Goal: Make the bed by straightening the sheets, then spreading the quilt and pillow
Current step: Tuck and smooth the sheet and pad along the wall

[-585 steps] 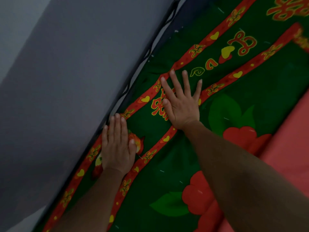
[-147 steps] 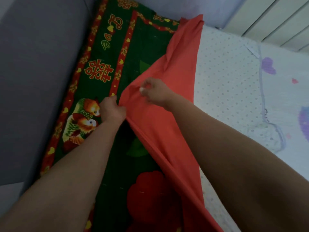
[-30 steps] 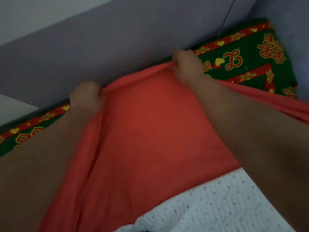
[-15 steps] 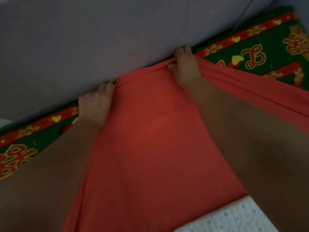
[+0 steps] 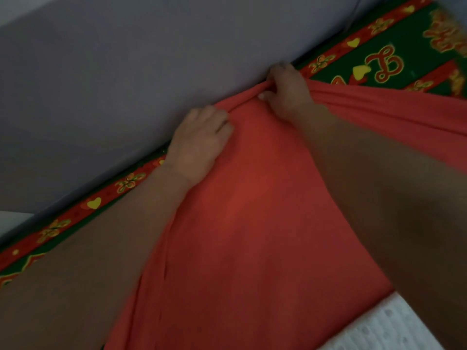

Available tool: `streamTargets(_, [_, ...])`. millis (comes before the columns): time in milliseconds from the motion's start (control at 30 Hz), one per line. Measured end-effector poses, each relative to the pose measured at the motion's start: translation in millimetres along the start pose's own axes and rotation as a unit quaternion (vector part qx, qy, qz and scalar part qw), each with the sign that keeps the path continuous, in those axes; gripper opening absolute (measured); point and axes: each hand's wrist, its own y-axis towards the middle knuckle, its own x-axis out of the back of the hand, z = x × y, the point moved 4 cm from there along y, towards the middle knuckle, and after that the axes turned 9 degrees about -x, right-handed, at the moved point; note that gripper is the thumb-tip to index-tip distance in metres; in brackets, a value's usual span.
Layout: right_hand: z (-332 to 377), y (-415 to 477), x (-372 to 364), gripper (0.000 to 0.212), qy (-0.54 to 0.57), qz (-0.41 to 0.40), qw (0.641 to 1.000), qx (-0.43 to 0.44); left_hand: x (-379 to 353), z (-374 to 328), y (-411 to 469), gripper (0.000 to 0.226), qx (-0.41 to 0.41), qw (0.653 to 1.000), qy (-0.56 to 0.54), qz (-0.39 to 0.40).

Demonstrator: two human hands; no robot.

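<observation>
The left hand and right hand each grip the far edge of the plain orange-red cloth sheet. It sits by the grey wall, probably so they can pull it flat over the green patterned sheet.

You have a green patterned sheet spread flat, its red border band with yellow hearts running tight along the grey wall. Over it lies a coral sheet, bunched into folds at its wall-side edge, leaving the green bare at upper right and lower left. At your lower right a white dotted mattress cover shows beside the coral sheet's edge.
</observation>
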Motion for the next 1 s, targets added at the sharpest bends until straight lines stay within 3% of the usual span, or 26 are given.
streamTargets(67, [-3.5,2.8,3.0,0.039,-0.004,0.019,1.0,0.015,-15.3,1.0,6.5,0.048,0.004,0.999,-0.033,0.041])
streamTargets(133, [-5.1,3.3,5.4,0.038,-0.003,0.027,0.999,0.026,-26.6,4.0,5.4,0.065,0.063,0.993,-0.039,0.095])
streamTargets(267, [-5.9,1.5,5.1,0.032,0.009,0.031,0.999,0.031,-41.2,5.0,6.2,0.057,0.135,0.963,-0.02,0.234])
streamTargets(367, [-5.9,-3.2,10.3,0.029,0.032,0.052,0.998,0.031,-34.0,5.1,20.1,0.064,0.146,0.945,-0.007,0.294])
streamTargets(433, [-11.7,-9.7,24.2,0.031,0.104,0.059,0.993,-0.007,-25.6,3.6,29.8,0.065,0.151,0.933,-0.003,0.326])
streamTargets(533, [-30.5,-19.8,55.3,0.028,0.16,-0.014,0.986,-0.038,-13.2,-2.4,47.1,0.055,0.187,0.939,-0.034,0.288])
streamTargets(600, [-47.7,-27.4,80.7,0.027,0.078,-0.074,0.993,-0.046,-13.3,-10.5,62.5,0.058,0.178,0.953,-0.057,0.239])
streamTargets(667, [-68.5,-34.8,99.0,0.026,-0.008,-0.082,0.994,-0.065,-16.9,-23.3,81.4,0.06,0.147,0.962,-0.069,0.218])
streamTargets(767, [-100.0,-39.0,109.3,0.024,-0.111,-0.052,0.986,-0.113,-28.6,-41.9,112.2,0.066,0.12,0.955,-0.069,0.262])
streamTargets(867, [-116.6,-38.6,109.8,0.03,-0.134,0.001,0.981,-0.141,-39.7,-50.1,128.2,0.07,0.135,0.935,-0.064,0.32])
streamTargets(1000, [-127.9,-35.7,112.4,0.035,-0.13,0.168,0.964,-0.162,-59.5,-59.1,126.5,0.071,0.171,0.92,-0.047,0.349])
